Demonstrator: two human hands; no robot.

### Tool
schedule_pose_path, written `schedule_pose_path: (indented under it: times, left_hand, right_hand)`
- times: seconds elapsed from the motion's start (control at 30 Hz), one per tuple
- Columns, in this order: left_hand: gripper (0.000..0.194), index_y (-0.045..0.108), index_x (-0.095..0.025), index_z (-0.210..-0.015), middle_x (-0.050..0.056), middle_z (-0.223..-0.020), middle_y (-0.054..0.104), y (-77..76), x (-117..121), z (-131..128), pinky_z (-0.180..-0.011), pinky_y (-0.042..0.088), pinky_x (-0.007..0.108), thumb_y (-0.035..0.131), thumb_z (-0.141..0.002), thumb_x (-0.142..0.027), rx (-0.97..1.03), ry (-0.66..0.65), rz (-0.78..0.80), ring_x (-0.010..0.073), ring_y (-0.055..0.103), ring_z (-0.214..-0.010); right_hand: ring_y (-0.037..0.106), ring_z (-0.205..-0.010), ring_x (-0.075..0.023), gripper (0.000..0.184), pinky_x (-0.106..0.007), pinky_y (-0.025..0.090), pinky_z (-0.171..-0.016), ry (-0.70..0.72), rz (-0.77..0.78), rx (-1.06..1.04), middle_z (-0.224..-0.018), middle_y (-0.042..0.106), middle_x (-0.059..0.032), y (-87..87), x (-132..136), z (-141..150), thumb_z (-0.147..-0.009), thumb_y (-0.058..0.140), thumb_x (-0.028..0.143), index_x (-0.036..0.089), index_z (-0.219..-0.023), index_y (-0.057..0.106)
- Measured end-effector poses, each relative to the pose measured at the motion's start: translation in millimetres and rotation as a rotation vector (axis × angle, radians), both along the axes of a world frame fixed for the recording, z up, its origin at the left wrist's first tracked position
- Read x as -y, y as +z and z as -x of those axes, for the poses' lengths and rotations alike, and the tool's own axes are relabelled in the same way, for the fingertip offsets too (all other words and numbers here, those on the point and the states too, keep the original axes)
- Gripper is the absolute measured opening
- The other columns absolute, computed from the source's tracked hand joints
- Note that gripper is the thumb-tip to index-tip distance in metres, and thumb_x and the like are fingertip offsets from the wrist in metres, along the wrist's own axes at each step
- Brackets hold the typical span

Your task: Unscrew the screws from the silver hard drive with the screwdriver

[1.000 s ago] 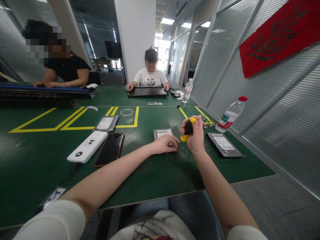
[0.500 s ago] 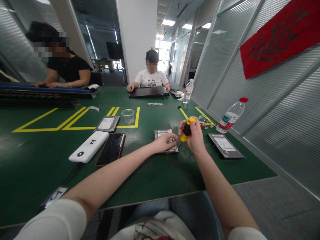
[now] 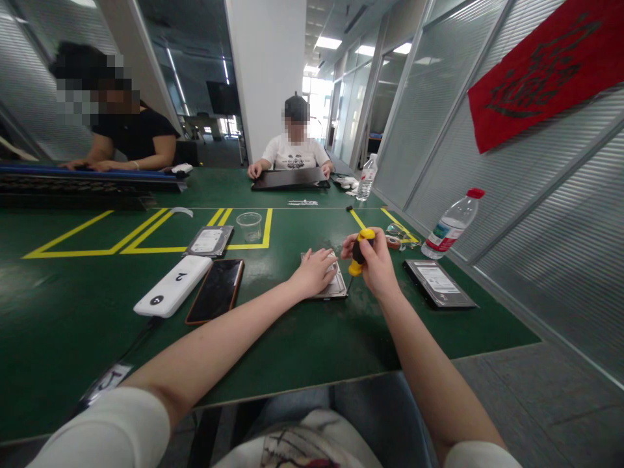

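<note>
Partly hidden beneath the straight, slightly parted fingers of the left hand point(image 3: 313, 274) lies the drive point(image 3: 337, 286), in from the table point(image 3: 302, 348)'s near edge. The right hand point(image 3: 379, 265) grips the screwdriver point(image 3: 359, 252), its tip by the drive's near right corner, contact unclear. Leftward lies a phone point(image 3: 215, 292); another drive point(image 3: 437, 283) and a bottle point(image 3: 451, 227) sit toward the table's right edge.

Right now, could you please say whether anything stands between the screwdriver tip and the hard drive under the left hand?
Nothing visible does: the right hand holds the screwdriver by the hard drive, tip close to the near right corner; the left hand lies clear of that corner.
</note>
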State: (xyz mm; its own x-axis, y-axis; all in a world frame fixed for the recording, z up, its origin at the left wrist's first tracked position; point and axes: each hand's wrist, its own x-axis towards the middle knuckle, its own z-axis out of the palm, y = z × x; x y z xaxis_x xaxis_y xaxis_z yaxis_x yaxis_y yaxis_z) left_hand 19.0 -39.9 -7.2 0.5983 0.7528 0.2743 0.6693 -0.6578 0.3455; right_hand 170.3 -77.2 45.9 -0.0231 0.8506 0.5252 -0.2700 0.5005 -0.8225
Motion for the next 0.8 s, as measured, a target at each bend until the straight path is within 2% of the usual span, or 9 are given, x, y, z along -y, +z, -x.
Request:
schedule_pose_path:
  times: [0.13,0.2,0.27,0.33,0.43,0.5,0.57,0.7,0.8]
  left_hand:
    - [0.038,0.053,-0.018,-0.133,0.016,-0.150,0.042,-3.8,-2.2,-1.1,-0.114,0.020,0.060,0.045,-0.097,-0.029,-0.048,0.003,0.028,0.0329,0.035,-0.140]
    - [0.039,0.053,-0.018,-0.133,0.015,-0.149,0.044,-4.8,-2.8,-0.8,-0.114,0.023,0.058,0.044,-0.098,-0.030,-0.051,0.001,0.010,0.0318,0.037,-0.140]
    - [0.039,0.053,-0.018,-0.134,0.015,-0.149,0.044,-4.9,-2.9,-0.2,-0.114,0.026,0.056,0.044,-0.098,-0.030,-0.064,-0.003,-0.012,0.0311,0.038,-0.139]
    - [0.038,0.053,-0.018,-0.133,0.015,-0.149,0.045,-4.3,-2.5,0.1,-0.114,0.026,0.055,0.044,-0.098,-0.029,-0.080,-0.007,-0.023,0.0314,0.038,-0.139]
    - [0.038,0.053,-0.017,-0.132,0.014,-0.149,0.044,-2.6,-1.5,-0.1,-0.114,0.026,0.054,0.044,-0.098,-0.029,-0.096,-0.003,-0.017,0.0319,0.037,-0.140]
    - [0.039,0.052,-0.016,-0.134,0.015,-0.149,0.044,-1.4,-0.8,-0.3,-0.114,0.026,0.054,0.043,-0.098,-0.029,-0.105,-0.002,-0.012,0.0321,0.037,-0.140]
    - [0.040,0.051,-0.015,-0.135,0.016,-0.149,0.044,-0.3,-0.2,-0.5,-0.114,0.026,0.054,0.043,-0.098,-0.028,-0.107,-0.004,-0.010,0.0323,0.037,-0.140]
    - [0.040,0.051,-0.016,-0.135,0.015,-0.148,0.045,0.8,0.6,-0.5,-0.115,0.026,0.053,0.044,-0.098,-0.028,-0.110,-0.002,-0.017,0.0313,0.037,-0.140]
    - [0.038,0.053,-0.018,-0.133,0.013,-0.148,0.045,0.6,0.9,-0.4,-0.114,0.028,0.052,0.043,-0.098,-0.029,-0.131,0.007,-0.042,0.0303,0.038,-0.139]
  right_hand:
    - [0.047,-0.044,-0.0072,0.035,-0.020,0.040,-0.043,0.021,0.043,-0.048,-0.065,0.056,0.0080,1.4,-1.7,0.2,-0.082,0.058,0.058,0.027,-0.094,0.045]
    - [0.048,-0.046,-0.0078,0.041,-0.021,0.040,-0.043,0.013,0.056,-0.064,-0.065,0.056,0.0053,1.6,-2.4,-0.1,-0.084,0.049,0.064,0.024,-0.092,0.050]
    - [0.051,-0.049,-0.0078,0.040,-0.021,0.043,-0.045,-0.006,0.044,-0.064,-0.068,0.057,0.0041,1.5,-2.4,-0.5,-0.084,0.052,0.062,0.023,-0.088,0.051]
    - [0.051,-0.050,-0.0064,0.033,-0.020,0.044,-0.048,-0.021,0.013,-0.062,-0.071,0.059,0.0057,1.6,-1.9,-0.7,-0.082,0.062,0.053,0.024,-0.089,0.049]
    - [0.046,-0.045,-0.0045,0.031,-0.017,0.039,-0.046,0.020,0.002,-0.070,-0.067,0.057,0.0101,2.2,-0.4,0.3,-0.081,0.068,0.043,0.028,-0.091,0.043]
    - [0.042,-0.042,-0.0040,0.031,-0.016,0.035,-0.043,0.050,0.009,-0.069,-0.063,0.054,0.0109,2.5,0.6,1.6,-0.082,0.067,0.044,0.028,-0.092,0.042]
    - [0.040,-0.041,-0.0043,0.032,-0.016,0.033,-0.041,0.066,0.020,-0.067,-0.061,0.052,0.0092,2.5,0.9,2.8,-0.084,0.060,0.054,0.026,-0.093,0.046]
    - [0.044,-0.043,-0.0070,0.048,-0.020,0.037,-0.040,0.061,0.072,-0.051,-0.062,0.052,0.0042,2.1,0.3,2.8,-0.084,0.045,0.069,0.022,-0.086,0.053]
    - [0.050,-0.050,-0.0074,0.040,-0.020,0.042,-0.044,0.012,0.032,-0.024,-0.069,0.057,0.0037,2.9,0.7,1.5,-0.083,0.055,0.062,0.022,-0.085,0.051]
